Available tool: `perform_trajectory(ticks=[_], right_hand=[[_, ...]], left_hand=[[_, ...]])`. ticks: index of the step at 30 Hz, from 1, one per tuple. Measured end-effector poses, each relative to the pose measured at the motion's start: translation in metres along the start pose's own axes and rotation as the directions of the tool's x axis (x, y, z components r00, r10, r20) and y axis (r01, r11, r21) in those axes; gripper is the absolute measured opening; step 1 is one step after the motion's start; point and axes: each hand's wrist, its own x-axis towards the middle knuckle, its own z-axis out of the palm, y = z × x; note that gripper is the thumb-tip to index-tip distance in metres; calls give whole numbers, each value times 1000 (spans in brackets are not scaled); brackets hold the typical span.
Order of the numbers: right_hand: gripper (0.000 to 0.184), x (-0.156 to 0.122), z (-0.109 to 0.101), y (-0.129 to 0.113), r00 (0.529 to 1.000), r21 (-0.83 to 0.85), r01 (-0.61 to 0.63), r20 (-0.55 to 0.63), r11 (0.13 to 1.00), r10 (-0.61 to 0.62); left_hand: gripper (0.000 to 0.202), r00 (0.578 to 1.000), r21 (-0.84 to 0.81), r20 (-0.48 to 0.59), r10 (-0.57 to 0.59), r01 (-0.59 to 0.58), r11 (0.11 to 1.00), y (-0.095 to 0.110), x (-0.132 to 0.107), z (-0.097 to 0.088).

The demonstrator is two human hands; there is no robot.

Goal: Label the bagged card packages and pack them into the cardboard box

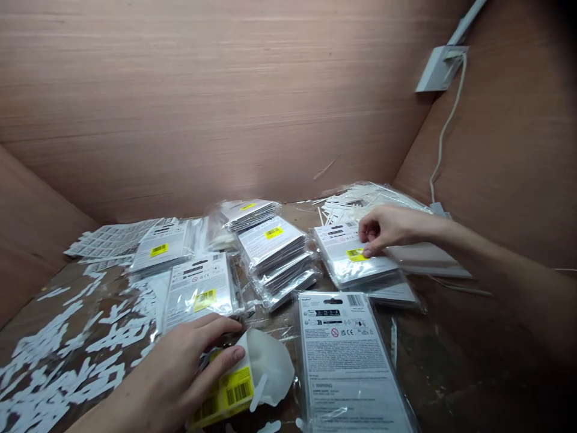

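Two bare hands work over a brown tabletop (439,361) crowded with packets in clear plastic, with pinkish wood panels (180,90) rising behind it. The left hand (169,376) comes in from 7 o'clock, its fingers bent and cupped over a yellow-barcoded packet (225,391), with a crumpled white piece (270,367) just beside it. Whether that hand is actually gripping the packet, I cannot tell. The right hand (394,231) comes in from 3 o'clock, closed down, with its fingertips (367,249) pinching at the yellow sticker of a silver packet (342,258) that lies on top of another packet (396,294).

Several more packets lie around them. A tall stack of packets (273,252) sits at the middle, with a smaller stack (247,213) just behind it toward 12 o'clock. Two single packets (160,246) (198,297) lie at 10 and 9 o'clock, and a large packet (347,367) printed with a warning lies at 5 o'clock. A bag of white plastic strips (365,201) sits at 2 o'clock, against the wood. White paper scraps (58,355) spread across the table around 8 o'clock, below a sheet of labels (108,237). A white cable (444,126) hangs down the right panel from a white wall fitting (439,69).
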Motion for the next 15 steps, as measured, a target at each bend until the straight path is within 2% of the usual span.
perform_trajectory(ticks=[2, 4, 6, 9, 12, 15], right_hand=[[33, -3, -1, 0, 1000, 6, 1, -12, 1000, -1], [22, -7, -1, -14, 997, -42, 24, -71, 999, -27], [12, -13, 3, -39, 987, -109, 79, -129, 991, -93], [11, -22, 19, -84, 954, -136, 247, -141, 959, -266], [17, -30, 42, -118, 895, -115, 406, -151, 907, -420], [21, -37, 61, -136, 873, -109, 463, -116, 879, -474]], left_hand=[[36, 998, -30, 37, -52, 53, 998, 1, -3, 1], [40, 995, -54, 65, -70, 73, 996, 1, -7, -1], [48, 990, -74, 123, -65, 75, 994, 0, -11, -2], [62, 976, -79, 211, -54, 72, 994, -6, -17, 3], [54, 979, -59, 201, -30, 43, 997, -10, -18, 16], [39, 977, -57, 213, -16, 29, 998, -8, -16, 25]])
